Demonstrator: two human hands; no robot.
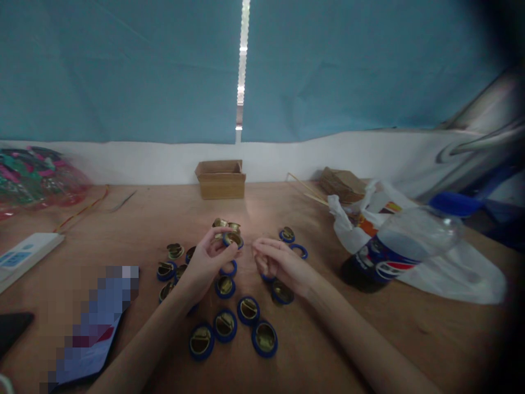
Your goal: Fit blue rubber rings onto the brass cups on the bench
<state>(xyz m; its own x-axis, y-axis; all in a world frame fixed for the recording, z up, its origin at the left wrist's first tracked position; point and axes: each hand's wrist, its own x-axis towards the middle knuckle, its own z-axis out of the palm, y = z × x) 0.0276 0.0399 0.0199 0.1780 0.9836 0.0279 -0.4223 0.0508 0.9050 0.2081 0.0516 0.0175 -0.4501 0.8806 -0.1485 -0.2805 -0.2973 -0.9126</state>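
My left hand [209, 258] is closed, pinching a small gold-coloured metal cap in a blue ring [233, 239] between thumb and fingertips, a little above the wooden table [135, 230]. My right hand [279, 261] is just to the right of it, fingers curled loosely, a few centimetres from the cap; whether it holds anything is hidden. Several more blue-ringed gold caps [225, 325] lie on the table beneath and around both hands. A few bare gold pieces [225, 224] lie just beyond my left fingertips.
A small open cardboard box [221, 179] stands at the back. A dark-liquid plastic bottle [404, 243] lies on a white plastic bag [459, 268] at right. A white power strip [24, 254] and a pixelated flat object [96, 323] are at left.
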